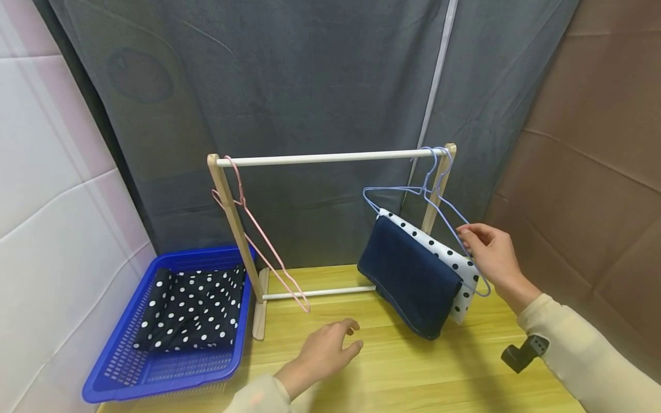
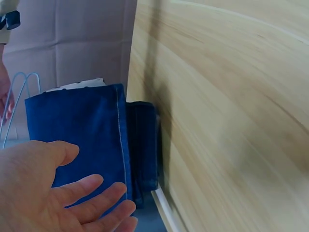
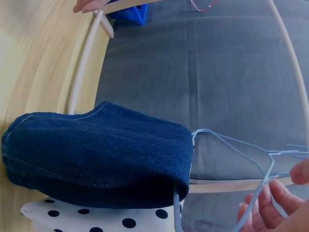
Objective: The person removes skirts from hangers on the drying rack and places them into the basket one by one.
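My right hand pinches the sloping wire of a light-blue hanger with thumb and fingertips. Folded dark-blue denim, likely jeans, drapes over this hanger's lower bar. Right behind it hangs a white cloth with black dots; a second blue hanger hook sits beside the first on the rail's right end. My left hand hovers over the table front with fingers loosely bent and nothing in them. In the left wrist view the denim appears beyond its fingers.
A wooden rack with a white top rail stands on the wood-grain table. Pink hanger wire hangs at the rail's left end. Left of the rack, a blue basket holds a black cloth with white dots. Grey curtain lies behind.
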Available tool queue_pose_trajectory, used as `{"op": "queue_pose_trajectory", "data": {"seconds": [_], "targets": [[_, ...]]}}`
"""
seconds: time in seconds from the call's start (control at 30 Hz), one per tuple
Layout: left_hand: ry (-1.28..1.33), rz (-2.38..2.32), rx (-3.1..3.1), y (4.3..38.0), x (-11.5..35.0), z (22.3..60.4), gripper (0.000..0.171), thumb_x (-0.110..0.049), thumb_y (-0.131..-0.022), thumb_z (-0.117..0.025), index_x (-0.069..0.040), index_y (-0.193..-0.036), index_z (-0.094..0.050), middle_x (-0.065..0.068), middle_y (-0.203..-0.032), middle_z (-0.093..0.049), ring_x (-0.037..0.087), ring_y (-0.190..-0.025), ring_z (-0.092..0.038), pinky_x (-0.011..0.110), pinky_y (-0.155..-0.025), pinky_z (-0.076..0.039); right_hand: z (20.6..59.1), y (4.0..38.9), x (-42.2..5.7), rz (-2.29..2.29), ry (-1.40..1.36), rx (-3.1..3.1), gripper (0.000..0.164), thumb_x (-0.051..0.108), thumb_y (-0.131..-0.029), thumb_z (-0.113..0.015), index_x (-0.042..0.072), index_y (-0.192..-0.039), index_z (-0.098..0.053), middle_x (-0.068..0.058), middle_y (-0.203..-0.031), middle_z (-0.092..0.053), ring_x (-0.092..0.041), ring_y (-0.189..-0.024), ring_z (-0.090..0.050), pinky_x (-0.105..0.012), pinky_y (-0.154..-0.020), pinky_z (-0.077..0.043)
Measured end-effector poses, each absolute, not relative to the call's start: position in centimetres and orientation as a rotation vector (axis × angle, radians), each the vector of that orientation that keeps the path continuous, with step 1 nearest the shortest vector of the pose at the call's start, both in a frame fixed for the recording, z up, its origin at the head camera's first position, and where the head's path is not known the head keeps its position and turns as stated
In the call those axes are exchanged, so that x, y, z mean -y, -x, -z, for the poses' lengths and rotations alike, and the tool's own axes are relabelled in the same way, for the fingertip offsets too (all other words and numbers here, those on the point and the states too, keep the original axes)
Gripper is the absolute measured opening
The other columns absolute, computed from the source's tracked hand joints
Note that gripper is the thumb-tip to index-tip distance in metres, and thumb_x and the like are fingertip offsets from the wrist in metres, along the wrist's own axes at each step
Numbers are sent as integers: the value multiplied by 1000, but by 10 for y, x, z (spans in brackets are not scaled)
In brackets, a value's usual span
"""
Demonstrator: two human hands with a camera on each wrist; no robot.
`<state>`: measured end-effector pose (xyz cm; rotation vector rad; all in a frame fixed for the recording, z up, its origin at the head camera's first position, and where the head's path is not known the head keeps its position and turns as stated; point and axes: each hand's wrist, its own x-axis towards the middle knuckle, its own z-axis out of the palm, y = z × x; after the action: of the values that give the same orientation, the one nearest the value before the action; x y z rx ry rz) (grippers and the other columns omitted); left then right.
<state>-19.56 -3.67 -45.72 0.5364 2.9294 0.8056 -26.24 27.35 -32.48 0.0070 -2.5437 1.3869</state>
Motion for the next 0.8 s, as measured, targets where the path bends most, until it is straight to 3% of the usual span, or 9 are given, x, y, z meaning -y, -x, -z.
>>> {"op": "queue_pose_trajectory", "data": {"seconds": [0.13,0.3,0.57,0.8], "targets": [[-535,-814,-2922,195,35,457,34,-38,-90,-61,-16,-116,-64,4,-111,-72,24,-97,-70,40,-73,-56,326,264,-274,-1453,6,2558,42,32,-102,-45,0,-125,-58,25,-85,-57,5,-75,-53,-12,-65,-51],[-539,-836,-2926,200,32,454,34,-36,-91,-61,-14,-117,-63,5,-111,-72,24,-98,-69,40,-73,-56,328,264,-275,-1481,7,2596,46,33,-102,-43,-1,-131,-54,23,-86,-58,7,-78,-57,-13,-71,-54],[-537,-839,-2929,209,25,445,36,-38,-92,-60,-15,-119,-62,5,-114,-71,26,-99,-69,40,-72,-56,331,265,-273,-1521,23,2691,55,41,-102,-40,-1,-138,-47,-2,-108,-65,-2,-85,-61,-16,-78,-56],[-499,-882,-2935,213,24,442,35,-37,-92,-60,-15,-119,-62,6,-115,-71,26,-100,-69,41,-73,-56,330,268,-272,-1621,-11,2732,57,43,-103,-37,0,-139,-46,10,-94,-63,-5,-86,-65,-19,-79,-57]]}}
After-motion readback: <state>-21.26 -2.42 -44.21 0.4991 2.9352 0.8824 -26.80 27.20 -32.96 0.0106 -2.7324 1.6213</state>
